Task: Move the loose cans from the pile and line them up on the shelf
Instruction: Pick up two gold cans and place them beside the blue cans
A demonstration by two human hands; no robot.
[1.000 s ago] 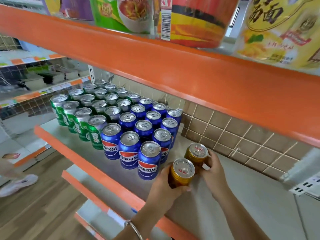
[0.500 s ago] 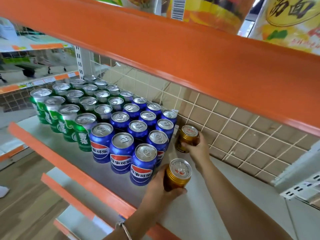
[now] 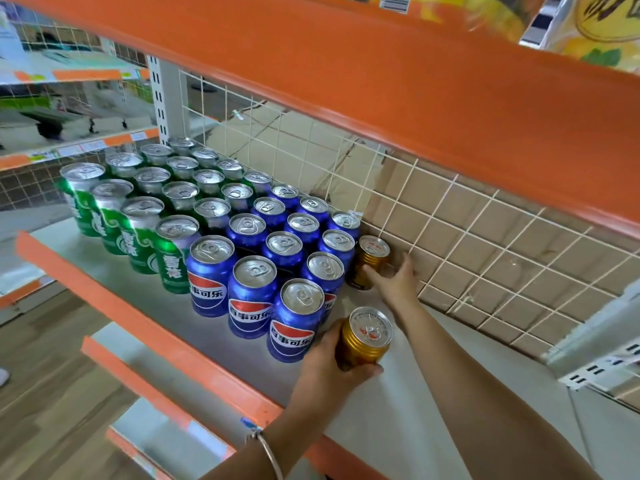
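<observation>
Two gold cans are on the grey shelf (image 3: 398, 420). The rear gold can (image 3: 369, 263) stands upright at the back by the wire grid, right of the last row of blue cans (image 3: 277, 258). My right hand (image 3: 394, 282) rests against its right side, fingers spread around it. The front gold can (image 3: 365, 341) stands just right of the nearest blue can, and my left hand (image 3: 329, 367) is wrapped around it. Green cans (image 3: 138, 209) fill the rows further left.
An orange shelf beam (image 3: 415, 98) hangs low overhead with packaged goods on top. A white wire grid (image 3: 467, 237) backed by cardboard closes the rear. The shelf's orange front lip (image 3: 156, 330) runs along the near edge. A white bracket (image 3: 602, 358) juts in at right.
My right hand has pushed the rear gold can back to the wire grid beside the blue cans. My left hand keeps its hold on the front gold can, near the front blue can.
</observation>
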